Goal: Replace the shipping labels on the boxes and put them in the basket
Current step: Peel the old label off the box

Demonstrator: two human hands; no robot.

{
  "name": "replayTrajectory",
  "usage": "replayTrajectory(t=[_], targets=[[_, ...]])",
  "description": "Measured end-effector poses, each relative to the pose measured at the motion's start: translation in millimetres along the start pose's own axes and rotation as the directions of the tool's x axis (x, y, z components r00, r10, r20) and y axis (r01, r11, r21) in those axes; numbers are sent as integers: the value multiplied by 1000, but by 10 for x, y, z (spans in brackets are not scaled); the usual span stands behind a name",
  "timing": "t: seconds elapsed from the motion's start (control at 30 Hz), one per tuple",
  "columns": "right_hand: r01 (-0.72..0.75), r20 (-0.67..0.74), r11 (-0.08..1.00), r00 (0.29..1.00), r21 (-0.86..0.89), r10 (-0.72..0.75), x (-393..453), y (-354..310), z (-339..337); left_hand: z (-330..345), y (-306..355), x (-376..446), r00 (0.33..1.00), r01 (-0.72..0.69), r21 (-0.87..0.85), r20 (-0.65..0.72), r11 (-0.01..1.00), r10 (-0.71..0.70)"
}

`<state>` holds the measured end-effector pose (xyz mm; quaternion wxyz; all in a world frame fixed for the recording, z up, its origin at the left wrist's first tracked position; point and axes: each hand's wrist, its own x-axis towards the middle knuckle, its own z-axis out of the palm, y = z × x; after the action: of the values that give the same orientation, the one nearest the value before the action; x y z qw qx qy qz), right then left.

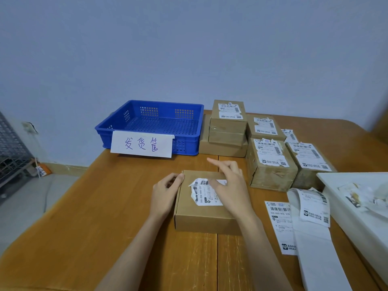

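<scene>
Wooden surface [84, 217] runs out under my forearms and carries everything. At its far left stands the blue basket [151, 124], a handwritten paper sign [141, 143] hanging on its front wall. Right of the basket sits a group of labelled cardboard boxes [270, 164], some stacked. A white tray [344, 198] of paper scraps lies at the right edge, with fresh labels [280, 225] and a backing strip just beside it. Directly before me is the box [201, 215] I am working on. My left hand [165, 194] grips its left edge, thumb on top. My right hand [228, 185] rests on its half-torn old label [203, 192], thumb pressing the paper, index finger straight and raised.
</scene>
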<state>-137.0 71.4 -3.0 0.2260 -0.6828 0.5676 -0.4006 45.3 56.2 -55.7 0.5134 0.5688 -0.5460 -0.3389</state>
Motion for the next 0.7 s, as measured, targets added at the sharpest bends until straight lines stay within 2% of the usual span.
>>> replayTrajectory(t=[0.1,0.23,0.7], targets=[[98,111,971,991,-218,-75,4,13,29,0,3,-1,1000,-1,4,1,1000,1],[51,74,993,996,-104,-43,4,30,51,-1,-2,2,1000,-2,18,2,1000,2],[-28,3,999,1000,37,28,5,3,25,3,-18,8,1000,-5,19,2,1000,5]])
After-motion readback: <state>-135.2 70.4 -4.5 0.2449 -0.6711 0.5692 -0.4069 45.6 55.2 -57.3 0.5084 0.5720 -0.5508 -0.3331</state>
